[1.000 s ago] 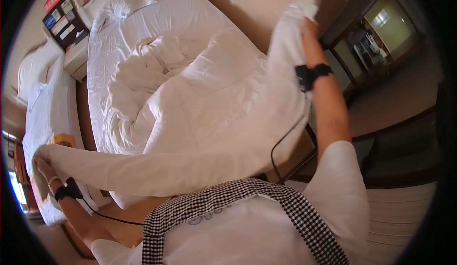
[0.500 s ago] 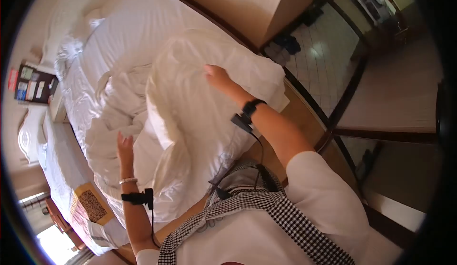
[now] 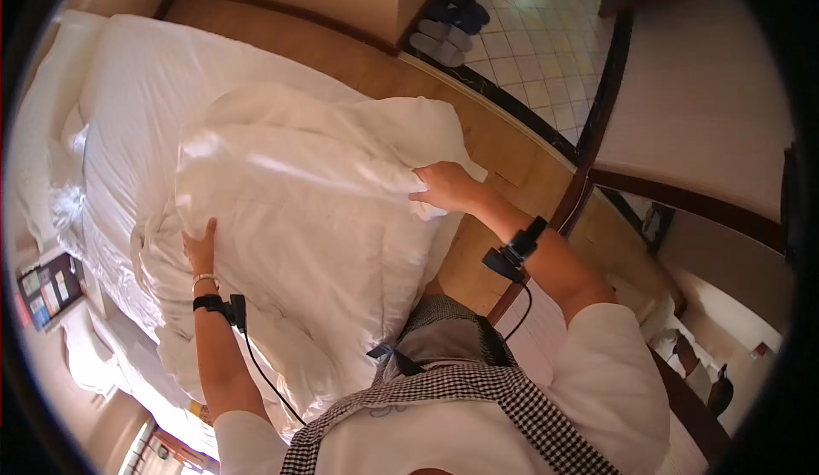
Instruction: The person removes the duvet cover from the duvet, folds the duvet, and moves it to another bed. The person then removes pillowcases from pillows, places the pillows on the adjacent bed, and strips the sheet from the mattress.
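Seen at far left: a dark board with cards [image 3: 51, 291], lower in view than half a second ago, and just below it part of a second bed [image 3: 141, 355]. Next, moving rightward, the nearer bed's white sheet [image 3: 188, 65], stretched fairly smooth toward the head end. Then the left hand [image 3: 200, 244], spread wide, with thumb and fingers parted, at the left border of the smoother cloth; hard to tell whether pressing or only hovering. Held half a second ago above the crumpled folds instead.

Across the middle, the white duvet [image 3: 299, 202], lying on the bed's near part, rumpled along its left and lower sides. Stretched up between both outspread arms a second ago; folded back in a wavy ridge half a second ago; now laid out broader and flatter, with less crumpled cloth exposed.

On its right side, the right hand [image 3: 448, 187], closed around a bunched bit of that duvet. Reaching out above the cloth half a second ago, with no visible grip. Farther right, bare wooden floor [image 3: 520, 189], then slippers [image 3: 448, 31] beside pale tiles [image 3: 546, 65], shown more fully than before.
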{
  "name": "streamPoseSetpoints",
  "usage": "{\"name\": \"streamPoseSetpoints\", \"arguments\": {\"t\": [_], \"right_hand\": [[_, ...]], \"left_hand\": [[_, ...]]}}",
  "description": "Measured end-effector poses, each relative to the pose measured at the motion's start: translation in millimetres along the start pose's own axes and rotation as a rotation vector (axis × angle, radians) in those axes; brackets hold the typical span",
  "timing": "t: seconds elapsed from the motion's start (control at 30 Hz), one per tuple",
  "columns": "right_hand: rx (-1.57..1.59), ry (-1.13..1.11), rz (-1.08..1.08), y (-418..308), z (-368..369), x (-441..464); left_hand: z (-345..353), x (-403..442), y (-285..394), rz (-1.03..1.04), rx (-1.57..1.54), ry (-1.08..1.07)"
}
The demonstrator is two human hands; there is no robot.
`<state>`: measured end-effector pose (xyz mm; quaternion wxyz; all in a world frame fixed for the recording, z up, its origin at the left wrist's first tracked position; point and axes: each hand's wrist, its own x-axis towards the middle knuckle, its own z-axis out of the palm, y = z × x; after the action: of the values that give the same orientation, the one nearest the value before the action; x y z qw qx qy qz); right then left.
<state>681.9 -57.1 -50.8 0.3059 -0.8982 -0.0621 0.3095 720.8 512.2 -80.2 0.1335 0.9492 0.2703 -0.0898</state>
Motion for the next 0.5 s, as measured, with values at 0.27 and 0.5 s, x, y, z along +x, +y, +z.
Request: {"name": "streamPoseSetpoints", "arguments": {"t": [0.27,0.5], "right_hand": [[-0.083,0.418,0.193,88.6,-38.3,58.8],[0.188,0.031,0.158,110.3,-13.2,114.3]], "left_hand": [[-1.3,6.6,39.5,-0.012,-0.141,-0.398],[45.2,-6.4,40.8,-0.095,-0.545,-0.519]]}}
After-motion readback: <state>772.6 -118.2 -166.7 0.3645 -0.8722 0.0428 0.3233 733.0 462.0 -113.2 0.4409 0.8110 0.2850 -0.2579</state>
